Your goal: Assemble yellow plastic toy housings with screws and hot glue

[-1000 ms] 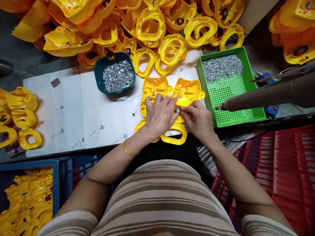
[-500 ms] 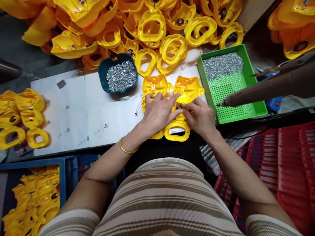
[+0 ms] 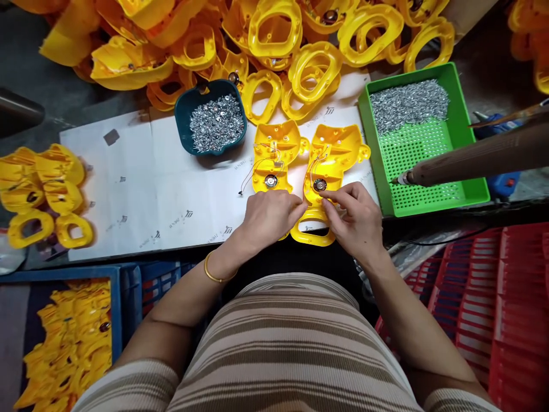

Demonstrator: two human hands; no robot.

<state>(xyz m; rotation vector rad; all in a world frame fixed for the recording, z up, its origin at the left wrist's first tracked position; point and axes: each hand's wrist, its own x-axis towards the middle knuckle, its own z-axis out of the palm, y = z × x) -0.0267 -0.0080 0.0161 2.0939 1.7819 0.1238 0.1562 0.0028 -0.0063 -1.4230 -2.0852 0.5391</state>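
Just left of the lime-green perforated plastic tray [image 3: 424,143], a yellow moulded-plastic shell [image 3: 331,165] lies hollow-side up, presumably for access; fingers of left hand [image 3: 271,218] and right hand [image 3: 359,220] bend near its lower edge, grasp unclear.

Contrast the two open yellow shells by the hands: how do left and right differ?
Dark-tipped wires trail from the left shell onto the white sheet; the right shell has its visible wires inside. The left shell's round disc looks paler; the right shell's round disc looks darker. Both shells lie hollow side up.
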